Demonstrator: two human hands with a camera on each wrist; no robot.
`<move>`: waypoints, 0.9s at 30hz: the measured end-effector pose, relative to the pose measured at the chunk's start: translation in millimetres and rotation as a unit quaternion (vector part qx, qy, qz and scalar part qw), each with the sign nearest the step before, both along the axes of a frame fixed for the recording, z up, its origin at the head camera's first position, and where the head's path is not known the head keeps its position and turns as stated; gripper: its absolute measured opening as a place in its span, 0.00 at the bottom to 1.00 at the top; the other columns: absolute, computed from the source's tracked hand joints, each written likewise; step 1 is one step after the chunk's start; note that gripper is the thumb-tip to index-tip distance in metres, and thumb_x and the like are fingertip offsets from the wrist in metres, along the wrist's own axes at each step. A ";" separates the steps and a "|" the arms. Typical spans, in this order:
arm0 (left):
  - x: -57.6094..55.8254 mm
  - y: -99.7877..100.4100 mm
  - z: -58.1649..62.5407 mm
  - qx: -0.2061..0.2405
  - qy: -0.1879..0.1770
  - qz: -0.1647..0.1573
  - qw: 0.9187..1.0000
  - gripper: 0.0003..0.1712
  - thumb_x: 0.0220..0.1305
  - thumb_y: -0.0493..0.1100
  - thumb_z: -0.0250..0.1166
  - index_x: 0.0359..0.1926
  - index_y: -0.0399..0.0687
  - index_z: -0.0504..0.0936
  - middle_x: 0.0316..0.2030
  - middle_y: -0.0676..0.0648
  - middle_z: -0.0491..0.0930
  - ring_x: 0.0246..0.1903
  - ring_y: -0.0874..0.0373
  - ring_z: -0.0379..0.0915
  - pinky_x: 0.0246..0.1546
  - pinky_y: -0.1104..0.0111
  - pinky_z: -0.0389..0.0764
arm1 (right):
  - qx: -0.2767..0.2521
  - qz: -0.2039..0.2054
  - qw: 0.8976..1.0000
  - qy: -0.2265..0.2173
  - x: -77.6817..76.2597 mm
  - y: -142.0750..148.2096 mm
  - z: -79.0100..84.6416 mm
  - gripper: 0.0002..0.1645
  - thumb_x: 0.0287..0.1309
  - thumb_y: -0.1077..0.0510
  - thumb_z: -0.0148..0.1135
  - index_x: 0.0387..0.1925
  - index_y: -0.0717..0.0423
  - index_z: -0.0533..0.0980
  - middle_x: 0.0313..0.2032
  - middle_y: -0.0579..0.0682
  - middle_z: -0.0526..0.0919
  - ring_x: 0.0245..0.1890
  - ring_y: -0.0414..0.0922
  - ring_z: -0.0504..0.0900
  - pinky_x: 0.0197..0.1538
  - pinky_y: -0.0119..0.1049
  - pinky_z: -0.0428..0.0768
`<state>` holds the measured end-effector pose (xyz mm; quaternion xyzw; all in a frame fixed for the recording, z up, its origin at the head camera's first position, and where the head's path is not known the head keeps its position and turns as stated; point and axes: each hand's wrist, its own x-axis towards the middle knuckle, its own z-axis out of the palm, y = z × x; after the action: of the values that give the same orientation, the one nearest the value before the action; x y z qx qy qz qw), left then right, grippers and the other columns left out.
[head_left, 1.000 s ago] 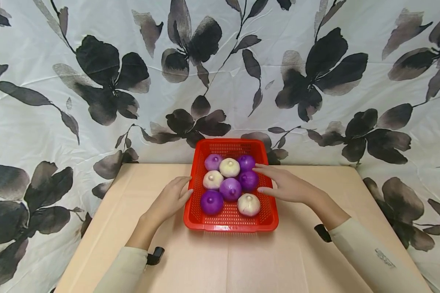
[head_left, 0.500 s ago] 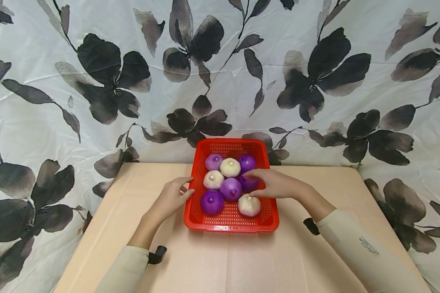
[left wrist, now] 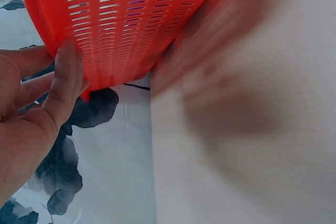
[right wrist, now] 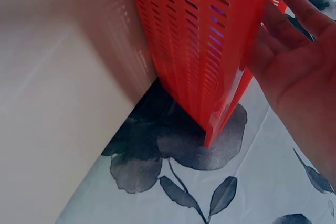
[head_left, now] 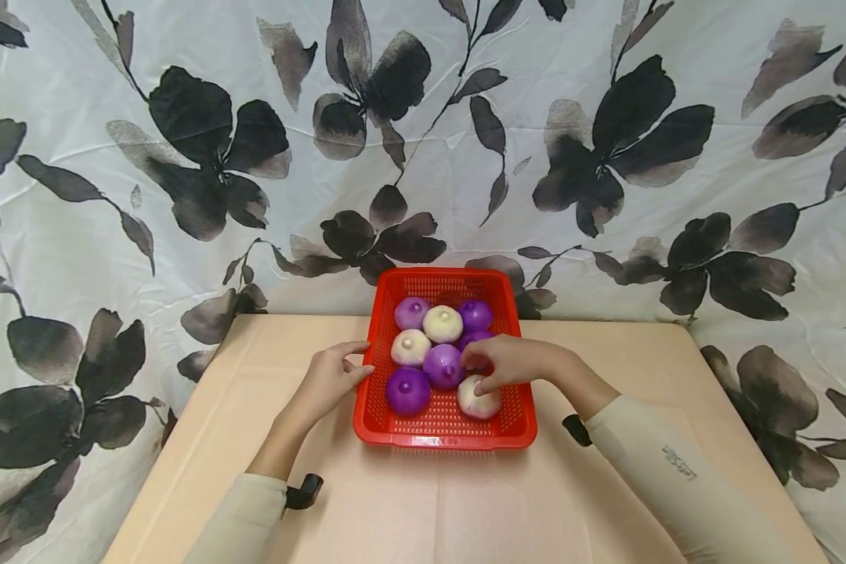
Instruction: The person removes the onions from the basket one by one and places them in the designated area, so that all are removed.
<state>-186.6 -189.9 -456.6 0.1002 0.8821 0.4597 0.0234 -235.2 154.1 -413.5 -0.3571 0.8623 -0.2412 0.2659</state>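
A red plastic basket [head_left: 444, 440] holds several round, onion-like vegetables, some purple and some white. My left hand [head_left: 330, 380] is at the basket's left rim, its thumb and fingertips touching it from outside. In the left wrist view those fingers [left wrist: 65, 77] lie against the perforated wall. Over the right half of the basket, my right hand [head_left: 511, 362] has bent fingers near a purple onion [head_left: 442, 366]. Its thumb reaches the top of the white onion [head_left: 479, 401] at the front right. A purple onion [head_left: 474, 338] behind is partly hidden by this hand.
The basket stands at the back of a pale wooden table [head_left: 423, 509]. A white cloth [head_left: 465, 196] with dark flowers hangs behind it. Other onions sit close together: white [head_left: 442, 323], white [head_left: 410, 347] and purple [head_left: 407, 390] among them.
From beyond the basket's right rim, my right hand has moved left and slightly toward the front, over the onions, its fingers bending more. My left hand has stayed at the left rim.
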 end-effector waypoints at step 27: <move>-0.2 0.5 0.8 0.004 -0.009 0.010 1.000 0.29 0.65 0.35 0.71 0.66 0.35 0.77 0.49 0.34 0.86 0.22 0.59 0.83 0.25 0.68 0.83 | 0.095 -0.009 0.995 -0.039 -0.6 -19.7 -13.4 0.29 0.54 0.61 0.77 0.59 0.54 0.80 0.54 0.48 0.82 0.57 0.47 0.77 0.69 0.48 0.74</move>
<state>-186.8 -189.4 -455.8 0.0874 0.8809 0.4645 0.0267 -235.8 134.4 -426.9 -0.3129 0.8735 -0.1740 0.3298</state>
